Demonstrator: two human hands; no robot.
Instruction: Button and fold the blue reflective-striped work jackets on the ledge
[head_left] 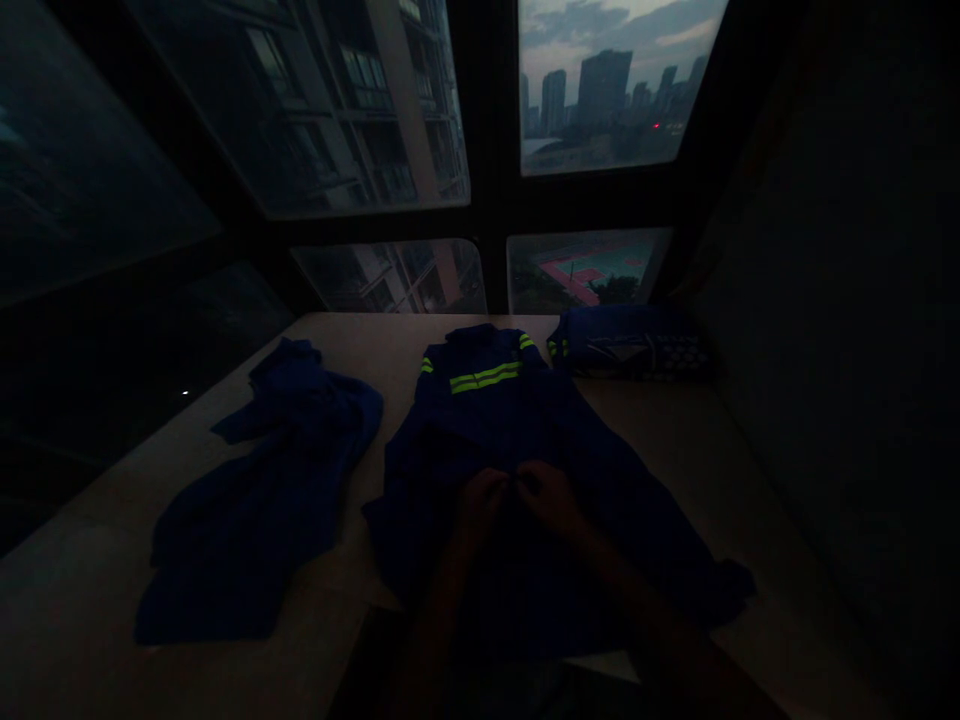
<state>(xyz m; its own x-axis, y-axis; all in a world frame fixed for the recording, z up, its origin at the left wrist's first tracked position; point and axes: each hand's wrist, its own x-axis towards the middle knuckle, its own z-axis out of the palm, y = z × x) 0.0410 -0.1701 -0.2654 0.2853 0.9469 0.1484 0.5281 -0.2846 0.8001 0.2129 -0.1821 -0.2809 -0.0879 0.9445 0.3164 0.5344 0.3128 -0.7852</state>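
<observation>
One left hand (480, 500) | one right hand (551, 497) | grip: both pinching blue jacket (517, 425) mid-front

To the left of the left hand (482, 496), a crumpled blue garment (255, 490) is laid on a pale surface (82, 570). Beyond the right hand (546, 492) and to its right, a dark blue bundle (634, 345) with whitish marks can be seen near a dark window frame (491, 150). Through the panes (570, 35), ahead of the right hand, a red and green court (589, 272) and distant towers (606, 88) can be noticed; ahead of the left hand, a building facade (360, 90) is seen. Farther right of both, a dark wall (840, 300) is perceived.
</observation>
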